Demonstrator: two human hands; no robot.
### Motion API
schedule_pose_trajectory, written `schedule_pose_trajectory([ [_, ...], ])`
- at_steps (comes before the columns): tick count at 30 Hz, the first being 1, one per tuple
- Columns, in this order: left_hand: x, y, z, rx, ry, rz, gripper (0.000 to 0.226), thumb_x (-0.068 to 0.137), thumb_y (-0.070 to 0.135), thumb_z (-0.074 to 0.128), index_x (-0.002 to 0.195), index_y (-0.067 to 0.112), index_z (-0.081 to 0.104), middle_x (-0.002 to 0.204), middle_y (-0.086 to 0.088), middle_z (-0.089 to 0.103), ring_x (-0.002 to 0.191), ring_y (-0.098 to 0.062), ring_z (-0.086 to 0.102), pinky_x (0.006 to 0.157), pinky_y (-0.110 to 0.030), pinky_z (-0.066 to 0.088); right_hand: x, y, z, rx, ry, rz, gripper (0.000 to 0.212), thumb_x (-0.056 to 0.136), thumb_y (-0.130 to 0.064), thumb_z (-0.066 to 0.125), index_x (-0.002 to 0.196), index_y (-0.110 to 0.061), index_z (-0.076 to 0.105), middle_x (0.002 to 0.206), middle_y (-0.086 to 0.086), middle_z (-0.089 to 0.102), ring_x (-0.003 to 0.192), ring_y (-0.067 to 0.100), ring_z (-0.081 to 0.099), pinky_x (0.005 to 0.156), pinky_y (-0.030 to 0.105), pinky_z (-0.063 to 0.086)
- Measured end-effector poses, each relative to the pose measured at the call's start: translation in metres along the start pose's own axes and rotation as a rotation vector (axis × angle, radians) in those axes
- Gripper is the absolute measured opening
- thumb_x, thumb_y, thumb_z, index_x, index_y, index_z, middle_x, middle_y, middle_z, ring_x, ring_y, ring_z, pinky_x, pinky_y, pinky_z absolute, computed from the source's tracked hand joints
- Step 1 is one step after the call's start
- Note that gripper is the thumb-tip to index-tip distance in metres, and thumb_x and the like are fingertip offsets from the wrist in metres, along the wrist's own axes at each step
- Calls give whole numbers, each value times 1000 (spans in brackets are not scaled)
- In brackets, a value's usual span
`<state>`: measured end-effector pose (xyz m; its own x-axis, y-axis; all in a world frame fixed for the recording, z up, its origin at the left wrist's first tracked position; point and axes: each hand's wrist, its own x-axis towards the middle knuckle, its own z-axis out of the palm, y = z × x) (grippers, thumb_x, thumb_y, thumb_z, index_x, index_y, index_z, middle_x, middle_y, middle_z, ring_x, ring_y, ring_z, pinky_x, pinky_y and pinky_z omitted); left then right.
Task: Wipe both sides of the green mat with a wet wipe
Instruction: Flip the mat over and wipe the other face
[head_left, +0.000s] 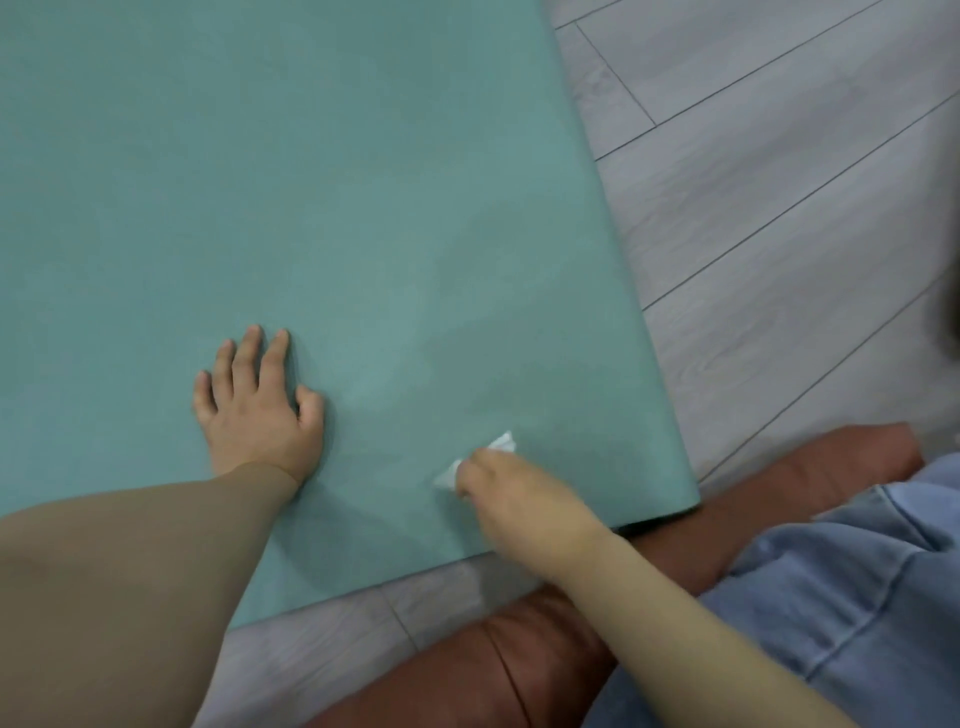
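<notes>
The green mat (311, 208) lies flat on the floor (779, 182), left hand (257, 410) spread flat pinning it, right hand (511, 488) pinching the wet wipe (498, 447) near its corner (a faint damp sheen nearby), so the first side seems underway, the underside not yet done.

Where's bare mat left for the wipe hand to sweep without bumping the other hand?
Free: the green mat beyond the left hand, and the strip between the wet wipe and the mat's right edge. Crowded: the near corner, where the left hand presses flat and the right hand holds the wipe.
</notes>
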<state>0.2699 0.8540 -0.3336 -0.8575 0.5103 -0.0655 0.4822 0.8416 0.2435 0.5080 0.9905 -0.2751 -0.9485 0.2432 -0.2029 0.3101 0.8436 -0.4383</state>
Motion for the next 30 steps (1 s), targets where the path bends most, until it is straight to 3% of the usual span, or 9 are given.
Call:
schedule_pose_trajectory([
  [2, 0, 1, 0, 2, 2, 4, 70, 82, 40, 33, 149, 23, 39, 159, -6, 30, 149, -26, 18, 121, -47, 5, -3, -10, 8, 72, -300, -175, 23, 76, -1, 59, 98, -10, 61, 97, 11, 57, 87, 34, 60, 63, 39, 52],
  [3, 0, 2, 0, 3, -2, 6, 70, 82, 40, 34, 149, 23, 39, 160, -6, 30, 149, -26, 18, 121, -47, 5, -8, 1, -1, 105, -302, -92, 24, 78, -1, 57, 98, -11, 62, 101, 11, 58, 93, 34, 60, 72, 39, 52],
  [5, 0, 1, 0, -3, -3, -4, 69, 82, 39, 34, 149, 23, 38, 160, -6, 29, 149, -26, 17, 121, -46, 4, -23, 40, -27, 101, -209, 263, 23, 79, -1, 53, 96, -14, 63, 106, 10, 60, 101, 32, 59, 85, 36, 48],
  [9, -1, 1, -1, -16, 7, -2, 70, 81, 39, 34, 149, 23, 39, 159, -6, 30, 149, -26, 18, 120, -46, 4, -64, 105, -83, -122, 149, 889, 12, 82, -2, 55, 93, -5, 60, 100, 20, 59, 90, 40, 60, 75, 42, 48],
  [13, -1, 2, -1, -10, 8, -3, 70, 81, 39, 34, 148, 22, 39, 159, -6, 30, 149, -26, 18, 120, -47, 4, -44, 66, -48, -84, 202, 631, 17, 78, -2, 52, 93, -4, 59, 92, 18, 57, 76, 39, 59, 64, 41, 47],
  [17, -1, 1, 0, -16, 7, 4, 69, 82, 38, 35, 148, 22, 39, 160, -7, 30, 149, -27, 18, 120, -47, 4, -31, 26, -24, -6, 238, 255, 15, 81, -6, 55, 95, -9, 58, 88, 9, 54, 77, 30, 56, 70, 32, 42],
  [24, -1, 1, -1, -22, 7, -1, 70, 82, 39, 34, 149, 22, 39, 160, -6, 29, 149, -27, 17, 121, -48, 4, -36, -7, -5, 18, -175, -258, 38, 72, -10, 61, 104, -23, 46, 89, -1, 56, 76, 22, 57, 51, 29, 47],
  [26, -1, 2, -1, -25, 6, 0, 70, 82, 39, 34, 149, 22, 39, 160, -6, 29, 149, -27, 17, 121, -48, 4, -34, 3, -8, -40, -149, -197, 25, 73, -13, 49, 96, -20, 57, 86, 0, 60, 74, 23, 62, 50, 28, 50],
  [30, -1, 1, 0, -27, 16, 4, 69, 81, 38, 35, 148, 22, 40, 160, -6, 30, 149, -27, 18, 121, -48, 5, -52, 63, -54, -167, -181, 444, 26, 82, -5, 51, 106, -13, 56, 108, 10, 61, 101, 30, 59, 78, 33, 46],
])
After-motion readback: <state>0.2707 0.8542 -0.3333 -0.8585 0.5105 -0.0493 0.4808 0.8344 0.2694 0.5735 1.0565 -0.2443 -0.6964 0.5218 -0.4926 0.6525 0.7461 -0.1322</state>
